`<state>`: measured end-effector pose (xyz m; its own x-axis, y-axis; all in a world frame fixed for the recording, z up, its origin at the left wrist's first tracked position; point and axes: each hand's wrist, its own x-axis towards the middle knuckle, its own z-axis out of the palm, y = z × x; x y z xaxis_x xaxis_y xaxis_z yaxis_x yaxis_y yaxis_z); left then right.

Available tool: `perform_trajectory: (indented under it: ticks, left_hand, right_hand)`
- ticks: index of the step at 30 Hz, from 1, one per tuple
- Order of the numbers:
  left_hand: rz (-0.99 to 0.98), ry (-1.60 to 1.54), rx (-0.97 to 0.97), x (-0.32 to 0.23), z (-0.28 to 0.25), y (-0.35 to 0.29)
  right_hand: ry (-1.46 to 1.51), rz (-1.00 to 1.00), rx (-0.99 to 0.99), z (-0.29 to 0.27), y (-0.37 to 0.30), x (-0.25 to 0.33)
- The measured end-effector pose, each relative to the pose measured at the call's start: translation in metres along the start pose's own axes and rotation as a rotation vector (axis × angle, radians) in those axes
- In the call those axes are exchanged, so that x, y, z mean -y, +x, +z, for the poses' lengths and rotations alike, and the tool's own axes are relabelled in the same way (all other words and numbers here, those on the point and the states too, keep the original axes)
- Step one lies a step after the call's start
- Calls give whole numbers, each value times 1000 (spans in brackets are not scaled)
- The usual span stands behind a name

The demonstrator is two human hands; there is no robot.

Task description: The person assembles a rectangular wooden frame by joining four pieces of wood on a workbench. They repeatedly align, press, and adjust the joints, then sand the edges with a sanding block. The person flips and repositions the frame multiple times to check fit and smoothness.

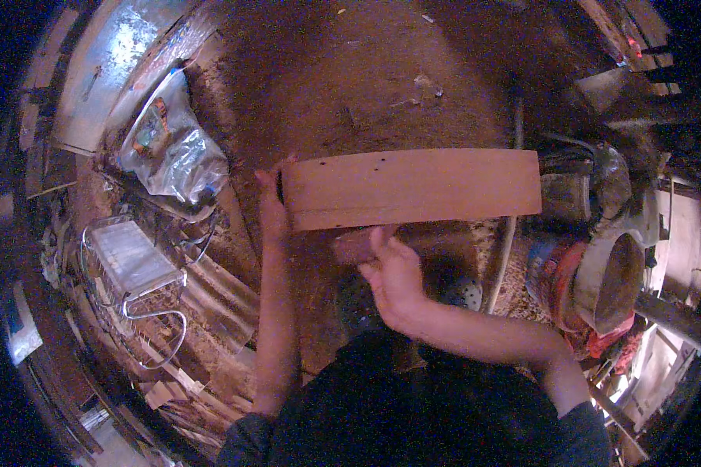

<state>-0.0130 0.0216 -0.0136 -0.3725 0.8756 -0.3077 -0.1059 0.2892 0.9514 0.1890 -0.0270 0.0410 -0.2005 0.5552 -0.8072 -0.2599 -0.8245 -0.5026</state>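
A long, pale wooden board with a few small dark holes lies crosswise in front of me. At its left end is my left hand, fingers wrapped round the edge. Just below the board's near edge, my right hand grips a small brownish-pink block. Part of that block is covered by my fingers, and whether it touches the board I cannot tell. My perforated dark shoe shows beneath, past my right wrist.
To the left, a clear plastic bag sits beyond a metal-framed rack or seat and scrap wood. On the right stand a thin pole, a red bucket-like container and a wide round rim. Brown dirt floor stretches ahead.
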Motion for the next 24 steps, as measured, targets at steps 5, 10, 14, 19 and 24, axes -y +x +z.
perform_trajectory:
  ticks: [5, 10, 14, 19, 24]
  left_hand:
    - [-414, -504, -49, -24, -1, -4]
    - [-129, -108, 92, -10, -7, -3]
    - [-47, -40, 142, 4, -21, 6]
    - [-101, -111, 73, 11, -19, 6]
    - [-92, -39, 35, 5, -10, -5]
  right_hand:
    - [166, 153, 52, 43, 3, -11]
    - [221, 233, 159, 48, 11, -16]
    - [-209, -306, 216, 23, 9, 15]
    - [211, -709, 39, -71, 5, 139]
    - [-752, -1049, -760, -140, -5, 177]
